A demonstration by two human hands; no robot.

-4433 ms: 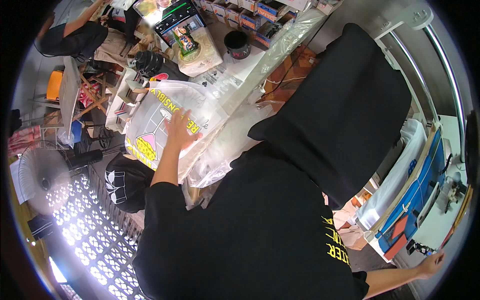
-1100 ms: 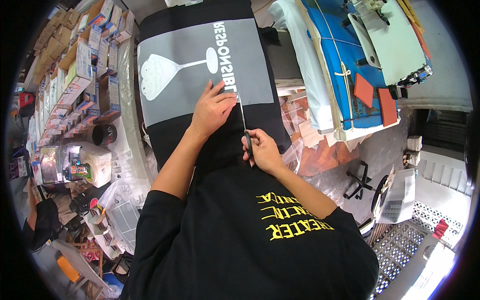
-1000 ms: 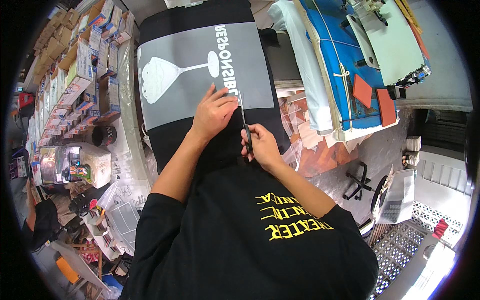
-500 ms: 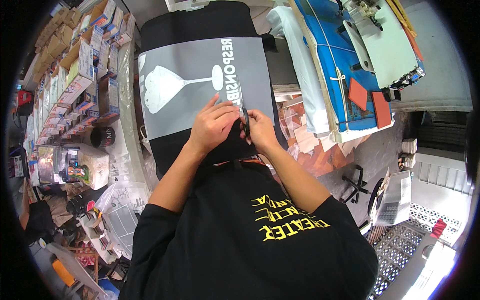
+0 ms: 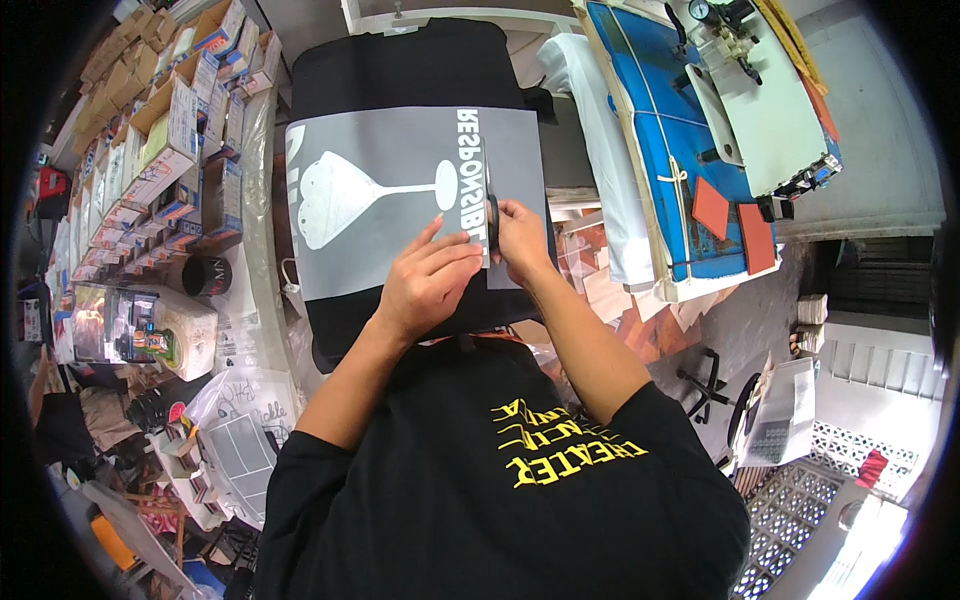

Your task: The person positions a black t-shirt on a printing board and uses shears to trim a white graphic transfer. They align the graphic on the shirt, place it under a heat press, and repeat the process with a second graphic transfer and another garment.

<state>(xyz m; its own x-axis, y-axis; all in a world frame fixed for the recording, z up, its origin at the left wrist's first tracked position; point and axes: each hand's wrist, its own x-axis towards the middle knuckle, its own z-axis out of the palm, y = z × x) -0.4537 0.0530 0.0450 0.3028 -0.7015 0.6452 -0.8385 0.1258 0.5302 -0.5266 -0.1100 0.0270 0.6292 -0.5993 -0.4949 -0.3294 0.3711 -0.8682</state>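
A grey translucent transfer sheet (image 5: 390,130), with a white cocktail glass print and mirrored white lettering, lies over a black garment (image 5: 400,70). My right hand (image 5: 522,240) grips black-handled scissors (image 5: 492,215), their thin blades pointing away from me alongside the lettering. A slit runs from the sheet's near edge up to the scissors, with a plain grey strip on the right. On the sheet, just left of the scissors, rests my left hand (image 5: 430,275). Its fingers are stretched out over the near end of the lettering; the thumb is hard to see.
Open cardboard boxes (image 5: 165,135) crowd a shelf on the left, with a dark mug (image 5: 205,275) near them. On the right stands a blue-topped surface (image 5: 650,150) holding two orange-red pieces (image 5: 710,207), with white cloth (image 5: 600,150) along its side.
The scissors have advanced away from me along the lettering, lengthening the slit. My left hand stays on the sheet near the same place. The whole view has shifted slightly.
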